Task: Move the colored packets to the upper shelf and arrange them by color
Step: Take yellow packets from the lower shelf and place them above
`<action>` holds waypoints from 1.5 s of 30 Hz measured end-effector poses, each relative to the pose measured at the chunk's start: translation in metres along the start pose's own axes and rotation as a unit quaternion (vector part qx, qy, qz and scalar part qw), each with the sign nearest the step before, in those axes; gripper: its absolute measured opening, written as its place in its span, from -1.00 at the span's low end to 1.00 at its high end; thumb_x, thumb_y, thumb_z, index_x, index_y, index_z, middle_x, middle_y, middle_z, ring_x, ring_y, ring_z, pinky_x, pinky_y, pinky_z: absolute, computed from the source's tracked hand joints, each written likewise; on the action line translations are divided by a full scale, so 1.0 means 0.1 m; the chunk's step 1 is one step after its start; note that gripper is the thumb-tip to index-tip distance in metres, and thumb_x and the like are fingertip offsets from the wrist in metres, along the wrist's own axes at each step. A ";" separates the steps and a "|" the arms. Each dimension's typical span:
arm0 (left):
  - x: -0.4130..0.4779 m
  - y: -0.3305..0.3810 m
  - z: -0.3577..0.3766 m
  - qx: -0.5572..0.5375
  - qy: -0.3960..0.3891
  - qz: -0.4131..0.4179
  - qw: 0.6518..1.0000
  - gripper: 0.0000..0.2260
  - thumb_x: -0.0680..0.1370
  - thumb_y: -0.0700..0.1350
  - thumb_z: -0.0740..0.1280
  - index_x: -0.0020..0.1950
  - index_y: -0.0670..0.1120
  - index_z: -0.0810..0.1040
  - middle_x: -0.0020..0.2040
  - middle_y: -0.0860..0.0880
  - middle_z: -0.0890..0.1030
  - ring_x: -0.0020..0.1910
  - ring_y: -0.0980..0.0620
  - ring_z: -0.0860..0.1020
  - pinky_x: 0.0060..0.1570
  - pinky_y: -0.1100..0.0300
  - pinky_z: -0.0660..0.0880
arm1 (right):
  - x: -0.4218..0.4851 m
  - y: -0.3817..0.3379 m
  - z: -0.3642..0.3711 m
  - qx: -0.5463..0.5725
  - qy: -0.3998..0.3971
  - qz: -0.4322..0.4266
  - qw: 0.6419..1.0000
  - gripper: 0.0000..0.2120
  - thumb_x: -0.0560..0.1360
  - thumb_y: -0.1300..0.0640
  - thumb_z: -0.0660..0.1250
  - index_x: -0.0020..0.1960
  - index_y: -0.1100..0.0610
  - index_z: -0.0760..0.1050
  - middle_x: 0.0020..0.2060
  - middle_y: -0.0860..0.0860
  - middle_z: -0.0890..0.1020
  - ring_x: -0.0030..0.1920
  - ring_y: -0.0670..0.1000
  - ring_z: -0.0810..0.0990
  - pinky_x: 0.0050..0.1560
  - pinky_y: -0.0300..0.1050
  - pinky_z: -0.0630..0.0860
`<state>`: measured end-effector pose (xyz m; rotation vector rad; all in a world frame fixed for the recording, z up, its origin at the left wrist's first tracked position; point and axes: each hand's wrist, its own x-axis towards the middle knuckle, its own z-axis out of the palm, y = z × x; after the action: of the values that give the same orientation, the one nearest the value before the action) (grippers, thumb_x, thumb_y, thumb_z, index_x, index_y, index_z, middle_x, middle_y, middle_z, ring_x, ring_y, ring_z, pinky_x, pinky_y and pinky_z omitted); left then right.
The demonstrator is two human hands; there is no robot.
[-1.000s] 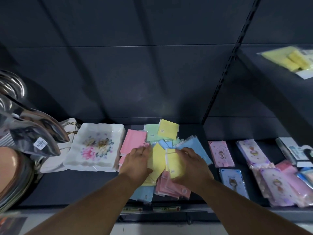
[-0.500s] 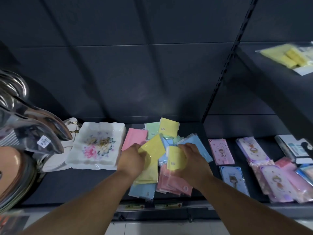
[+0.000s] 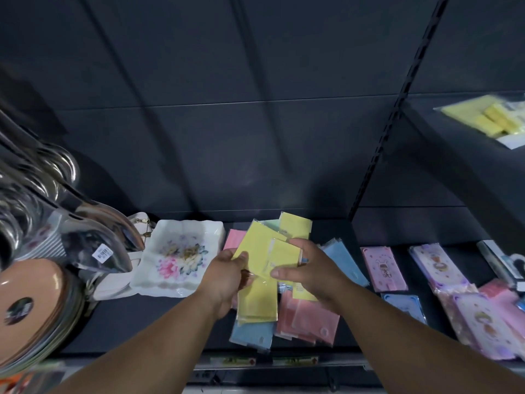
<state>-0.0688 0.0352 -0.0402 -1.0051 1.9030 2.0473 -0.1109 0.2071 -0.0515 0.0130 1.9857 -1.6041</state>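
Packet pile (image 3: 311, 318), mixed colours, on lower shelf (image 3: 136, 322). Left hand (image 3: 227, 275) grips long yellow packets (image 3: 258, 294); right hand (image 3: 311, 268) pinches smaller yellow packet (image 3: 284, 255) overlapping them.

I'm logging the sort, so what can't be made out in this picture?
All head view.
Upper-shelf packets: blurred, cut by the right edge; count unclear.
Yellow stack in the left hand: overlapped, count unclear.
Pink pile: partly under the right hand and its yellow packet.
Shelf-edge labels: too small to read.
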 end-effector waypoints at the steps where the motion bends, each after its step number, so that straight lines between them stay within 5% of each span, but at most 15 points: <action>1: 0.03 -0.02 0.00 -0.005 -0.016 -0.011 1.000 -0.89 0.64 -0.12 0.23 0.08 -0.10 0.52 -0.19 -0.05 0.60 -0.35 0.08 0.49 -0.23 0.22 0.49 | 0.01 -0.01 -0.01 0.005 0.002 -0.004 1.000 -0.31 0.36 0.09 0.56 0.40 -0.07 0.31 0.14 -0.12 0.44 0.14 -0.06 0.48 0.07 -0.16 0.41; 6: 0.17 -0.04 0.04 -0.001 -0.084 -0.042 0.996 -0.83 0.62 -0.10 0.25 0.14 -0.13 0.55 -0.08 -0.14 0.57 -0.24 0.06 0.52 -0.25 0.27 0.56 | 0.14 0.08 -0.06 0.031 0.042 0.015 0.999 -0.50 0.46 0.16 0.48 0.33 -0.04 0.38 0.00 -0.09 0.47 -0.02 -0.07 0.56 0.08 -0.11 0.54; 9: 0.34 -0.01 0.05 0.144 -0.015 0.020 0.989 -0.79 0.63 -0.07 0.21 0.15 -0.12 0.58 -0.09 -0.10 0.64 -0.20 0.01 0.57 -0.06 0.13 0.58 | 0.21 0.11 -0.14 0.031 0.076 0.011 0.997 -0.51 0.46 0.17 0.47 0.31 -0.09 0.40 0.06 -0.01 0.51 0.01 -0.01 0.58 0.06 -0.09 0.56; 12: 0.53 0.09 0.04 0.437 0.078 0.117 0.888 -0.73 0.61 0.00 0.21 0.26 -0.05 0.52 0.11 -0.08 0.63 0.04 -0.08 0.59 0.03 0.19 0.48 | 0.25 0.12 -0.25 -0.008 0.100 -0.008 0.995 -0.54 0.48 0.18 0.44 0.30 -0.10 0.39 -0.07 -0.09 0.48 -0.15 -0.10 0.52 -0.22 -0.26 0.47; 14: 0.67 0.13 0.04 0.535 0.076 0.116 0.833 -0.68 0.59 0.01 0.22 0.29 -0.08 0.47 0.15 -0.10 0.61 0.07 -0.07 0.58 -0.03 0.23 0.41 | 0.28 0.14 -0.31 -0.020 0.104 -0.015 0.994 -0.55 0.49 0.19 0.42 0.30 -0.10 0.39 -0.12 -0.06 0.50 -0.24 -0.09 0.51 -0.32 -0.29 0.45; 19: 1.12 0.01 0.13 0.625 0.059 0.050 0.777 -0.41 0.34 0.26 0.12 0.23 -0.07 0.42 0.11 -0.11 0.57 0.05 -0.11 0.55 0.04 0.07 0.50 | 0.34 0.18 -0.36 -0.059 0.089 -0.027 0.994 -0.56 0.50 0.16 0.40 0.29 -0.13 0.36 -0.07 -0.08 0.48 -0.23 -0.15 0.45 -0.33 -0.41 0.40; 23: 1.02 0.06 0.26 0.591 0.085 0.039 0.801 -0.27 0.42 0.18 0.37 0.42 -0.18 0.19 0.33 -0.19 0.40 0.31 -0.17 0.41 0.26 0.05 0.40 | 0.38 0.24 -0.38 -0.073 0.091 -0.043 0.992 -0.55 0.47 0.15 0.42 0.28 -0.14 0.38 0.02 -0.07 0.52 -0.10 -0.08 0.51 -0.24 -0.34 0.43; 32: 1.00 0.17 0.29 0.497 0.112 0.110 0.853 -0.16 0.25 -0.23 0.56 0.42 -0.09 0.19 0.27 -0.18 0.30 0.18 -0.23 0.46 0.19 -0.05 0.48 | 0.42 0.29 -0.43 -0.071 0.097 -0.056 0.991 -0.55 0.46 0.16 0.44 0.27 -0.12 0.39 -0.10 -0.13 0.51 -0.23 -0.10 0.49 -0.34 -0.40 0.39; 35: 0.99 0.23 0.25 0.466 0.142 0.171 0.856 -0.35 0.36 -0.28 0.48 0.39 -0.13 0.29 0.25 -0.15 0.42 0.14 -0.14 0.49 0.16 0.07 0.44 | 0.43 0.28 -0.42 -0.043 0.097 -0.054 0.993 -0.54 0.46 0.19 0.45 0.27 -0.10 0.41 -0.13 -0.04 0.54 -0.33 -0.08 0.47 -0.43 -0.39 0.38; 39: 0.91 0.33 0.14 0.424 0.188 0.182 0.867 -0.75 0.50 -0.18 0.30 0.16 -0.03 0.55 0.03 0.02 0.66 -0.12 0.04 0.54 -0.07 0.28 0.42 | 0.40 0.23 -0.41 -0.001 0.099 -0.055 0.994 -0.54 0.47 0.22 0.46 0.25 -0.12 0.41 -0.04 0.04 0.62 -0.28 0.00 0.56 -0.30 -0.16 0.52; 45: 0.43 0.52 0.05 0.329 0.261 0.221 0.880 -0.87 0.51 -0.13 0.34 0.05 -0.04 0.59 -0.13 0.03 0.60 -0.08 -0.04 0.55 -0.09 0.24 0.37 | 0.14 0.01 -0.44 0.047 0.107 -0.057 0.992 -0.59 0.51 0.17 0.42 0.26 -0.12 0.40 -0.01 -0.01 0.60 -0.26 -0.09 0.57 -0.37 -0.32 0.49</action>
<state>-0.1318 0.0177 -0.0219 -1.0550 3.0396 1.1197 -0.1407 0.2423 -0.0536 0.1152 2.1029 -1.8344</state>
